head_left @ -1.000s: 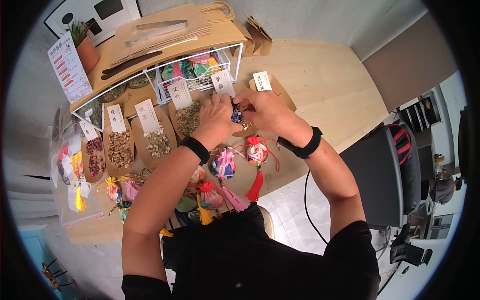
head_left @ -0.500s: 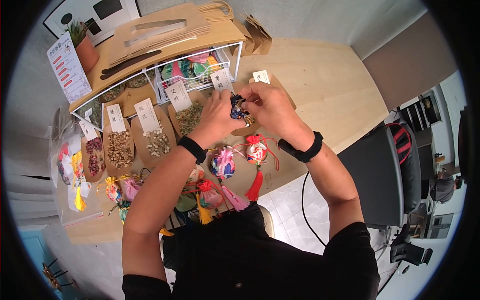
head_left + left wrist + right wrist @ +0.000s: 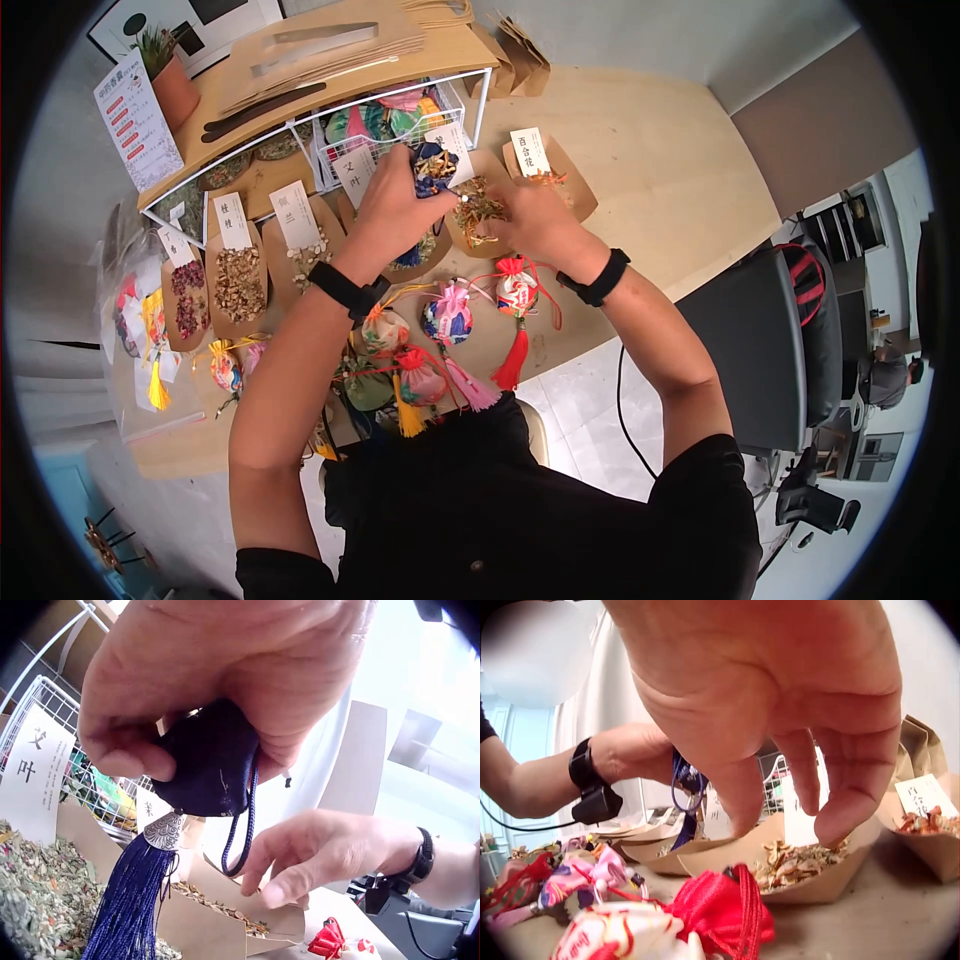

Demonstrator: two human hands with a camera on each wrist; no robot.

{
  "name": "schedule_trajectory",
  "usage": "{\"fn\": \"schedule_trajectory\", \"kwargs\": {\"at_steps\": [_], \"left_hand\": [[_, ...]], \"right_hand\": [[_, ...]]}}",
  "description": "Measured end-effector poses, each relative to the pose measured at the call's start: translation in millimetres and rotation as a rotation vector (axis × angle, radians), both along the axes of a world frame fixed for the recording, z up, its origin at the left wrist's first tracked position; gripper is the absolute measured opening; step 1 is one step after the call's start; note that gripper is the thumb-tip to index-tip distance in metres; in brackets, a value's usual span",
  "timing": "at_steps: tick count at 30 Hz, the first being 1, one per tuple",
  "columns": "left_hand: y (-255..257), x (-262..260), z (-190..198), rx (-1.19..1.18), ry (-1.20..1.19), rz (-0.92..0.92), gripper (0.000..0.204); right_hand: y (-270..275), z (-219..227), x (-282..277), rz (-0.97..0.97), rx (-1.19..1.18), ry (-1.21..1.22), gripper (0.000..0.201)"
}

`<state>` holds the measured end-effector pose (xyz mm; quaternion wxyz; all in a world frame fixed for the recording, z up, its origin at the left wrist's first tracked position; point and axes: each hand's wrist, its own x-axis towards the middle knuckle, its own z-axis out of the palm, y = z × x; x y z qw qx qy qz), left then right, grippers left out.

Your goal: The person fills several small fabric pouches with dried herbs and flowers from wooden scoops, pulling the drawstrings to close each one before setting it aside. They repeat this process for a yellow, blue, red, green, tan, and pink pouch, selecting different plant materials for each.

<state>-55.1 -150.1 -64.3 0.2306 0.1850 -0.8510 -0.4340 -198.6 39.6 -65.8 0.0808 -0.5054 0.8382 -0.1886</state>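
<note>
My left hand [image 3: 385, 215] grips a dark blue pouch [image 3: 434, 170] with its mouth spread and pale dried pieces showing inside. In the left wrist view the pouch [image 3: 210, 761] hangs between thumb and fingers, its blue tassel [image 3: 127, 900] below a silver-coloured cap. My right hand [image 3: 545, 225] is over a paper tray of dried herbs [image 3: 478, 212], apart from the pouch. In the right wrist view the fingers of that hand [image 3: 780, 817] bend loosely down over the herbs [image 3: 799, 862], with a gap between thumb and fingers and nothing seen held.
More herb trays with labels stand leftward, and one [image 3: 575, 190] on the right. Finished-looking pouches, including a red and white one [image 3: 515, 290], lie along the near edge. Behind are a wooden shelf [image 3: 355, 70] and a wire basket [image 3: 455, 105].
The left hand has moved up and left with the blue pouch. The right hand has parted from the pouch and come down to the herb tray, which is now uncovered.
</note>
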Motion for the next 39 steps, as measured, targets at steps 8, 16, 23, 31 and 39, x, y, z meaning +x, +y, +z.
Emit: {"fn": "schedule_trajectory", "kwargs": {"at_steps": [8,16,23,31,39], "left_hand": [[7,12,7,-0.027,-0.096,-0.042,0.056],[7,18,-4,-0.237,-0.118,-0.08,0.061],[13,16,-10,-0.336,-0.224,-0.078,0.062],[29,-7,-9,-0.307,-0.344,-0.034,0.075],[54,-27,6,-0.134,-0.342,0.008,0.08]], "right_hand": [[-27,0,23,-0.044,0.163,0.032,0.047],[-30,-35,9,0.019,-0.003,0.086,0.031],[-25,-17,-2,-0.016,-0.155,-0.074,0.021],[-18,40,-5,-0.182,-0.341,-0.557,0.018],[-15,47,-2,-0.158,-0.537,-0.53,0.019]]}}
